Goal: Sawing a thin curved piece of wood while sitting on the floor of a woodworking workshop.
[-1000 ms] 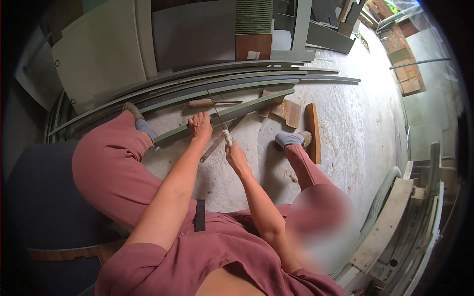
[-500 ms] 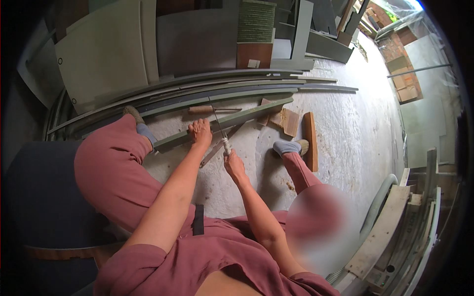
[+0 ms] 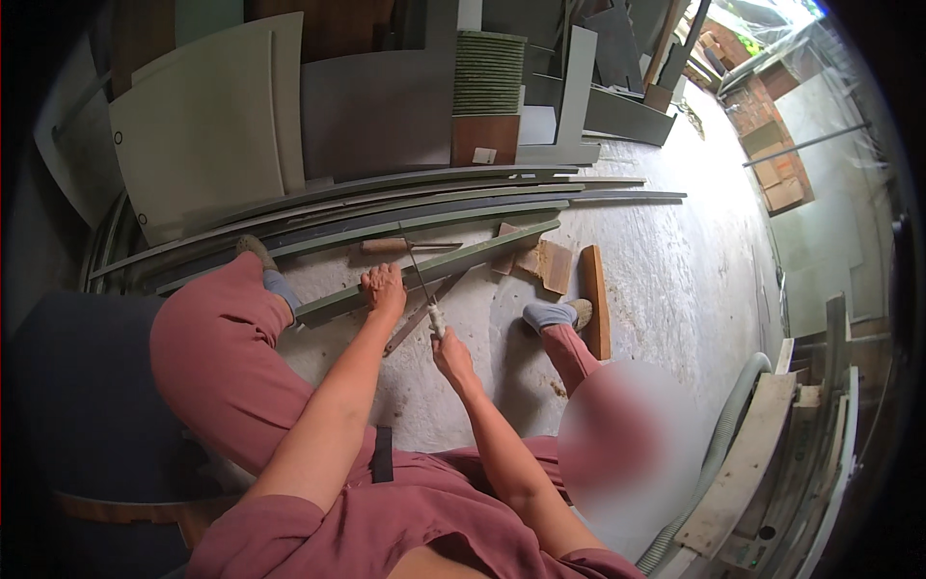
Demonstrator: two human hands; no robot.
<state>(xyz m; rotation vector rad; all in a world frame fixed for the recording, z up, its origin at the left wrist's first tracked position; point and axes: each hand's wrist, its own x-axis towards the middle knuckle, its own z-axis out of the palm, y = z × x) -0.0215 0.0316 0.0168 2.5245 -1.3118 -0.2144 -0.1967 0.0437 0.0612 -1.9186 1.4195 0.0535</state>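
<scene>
A long green strip (image 3: pixel 482 249) lies slantwise above the floor in front of me. My left hand (image 3: pixel 384 287) presses on it from above, fingers closed over its edge. Gripped in my right hand (image 3: pixel 451 355) is a thin-bladed hand saw (image 3: pixel 436 318) with a white-wrapped handle. Its narrow blade crosses the strip just right of my left hand and points away from me. Beyond the strip lies a tool with a wooden handle (image 3: pixel 385 245) and a thin metal shaft. A flat narrow bar (image 3: pixel 410 328) sticks out from under the strip, partly hidden.
Several long strips (image 3: pixel 617 196) lie along the far side, before leaning panels (image 3: pixel 376 116). Brown wooden pieces (image 3: pixel 548 265) and an orange-brown board (image 3: pixel 596 304) are near my right foot. A grey hose (image 3: pixel 725 415) and stacked profiles (image 3: pixel 743 463) stand at the right.
The view has tilted, so the scene sits lower in it. Against the strip, the saw and my right hand have come very slightly toward me; my left hand stays in place.
</scene>
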